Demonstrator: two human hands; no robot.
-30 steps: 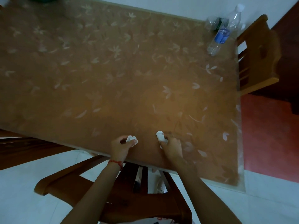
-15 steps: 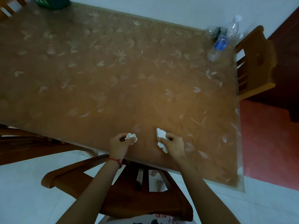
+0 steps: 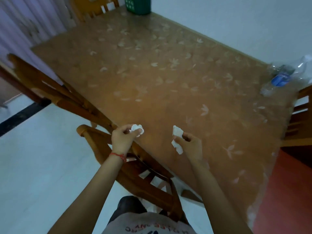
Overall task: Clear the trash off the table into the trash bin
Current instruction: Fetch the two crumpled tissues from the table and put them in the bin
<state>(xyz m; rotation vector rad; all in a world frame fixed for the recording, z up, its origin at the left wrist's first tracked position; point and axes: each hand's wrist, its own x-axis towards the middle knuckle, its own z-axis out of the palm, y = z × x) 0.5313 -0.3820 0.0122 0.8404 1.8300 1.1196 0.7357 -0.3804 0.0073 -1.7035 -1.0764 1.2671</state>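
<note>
My left hand (image 3: pixel 123 138) pinches a crumpled white tissue (image 3: pixel 137 129) above the near edge of the brown table (image 3: pixel 152 78). A second white tissue (image 3: pixel 177 138), longer and hanging down, is pinched in my right hand (image 3: pixel 191 146) over the table's near side. A green trash bin (image 3: pixel 137 5) stands at the table's far end. Crushed clear plastic bottles (image 3: pixel 283 76), one with a blue label, lie at the table's right edge.
A wooden chair (image 3: pixel 131 157) is pushed in at the near side under my arms. Other chairs stand at the left (image 3: pixel 50 92), far end (image 3: pixel 91 9) and right (image 3: pixel 300 119). White tile floor lies to the left, red floor to the right.
Both hands have lifted their tissues off the table. My view has swung left and up, so the green bin and the left chair now show.
</note>
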